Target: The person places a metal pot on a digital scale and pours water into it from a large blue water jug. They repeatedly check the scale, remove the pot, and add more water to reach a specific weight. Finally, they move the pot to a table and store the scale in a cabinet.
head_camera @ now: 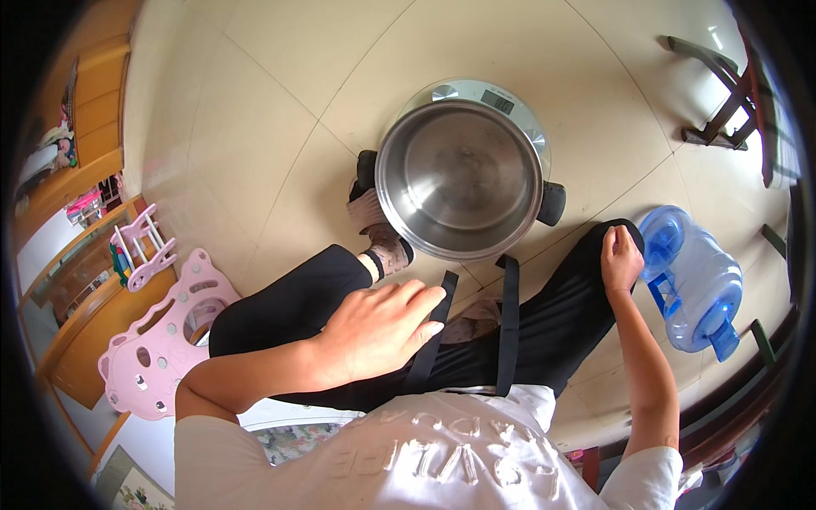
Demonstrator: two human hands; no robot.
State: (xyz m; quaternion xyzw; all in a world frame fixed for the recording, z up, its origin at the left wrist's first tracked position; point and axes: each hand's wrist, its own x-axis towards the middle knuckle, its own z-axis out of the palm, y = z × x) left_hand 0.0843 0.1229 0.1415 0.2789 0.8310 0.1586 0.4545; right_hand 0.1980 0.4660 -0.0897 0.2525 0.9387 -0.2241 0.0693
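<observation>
A bare stainless-steel pot (465, 178) with black side handles sits on a round glass digital scale (535, 134) on the tiled floor, just beyond my feet. The scale's small display is lit or marked with digits. My left hand (386, 325) hovers palm down over my lap, near a black strap (440, 319); its fingers are loosely curled and I see nothing in it. On my right knee rests my right hand (620, 260), its fingers folded in, with no object visible in it. A second black strap (508, 325) hangs between my legs.
A large clear blue water bottle (692, 280) lies on the floor beside my right knee. Pink plastic children's furniture (172, 338) stands at the left, near wooden cabinets (99, 102). Dark wooden furniture legs (720, 121) are at the upper right.
</observation>
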